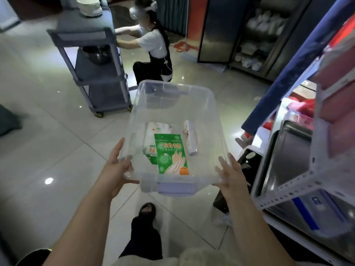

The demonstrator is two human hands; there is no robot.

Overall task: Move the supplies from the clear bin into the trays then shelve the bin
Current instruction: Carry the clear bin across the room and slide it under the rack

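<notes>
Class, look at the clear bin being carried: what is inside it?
Inside the clear bin lie a green glove packet, a white packet partly under it, and a white roll. The white packet's covered part cannot be seen.

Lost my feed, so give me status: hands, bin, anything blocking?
Left hand and right hand each grip the clear bin, held above the floor. Three supply packs still inside. Nothing blocking; metal trays right.
</notes>
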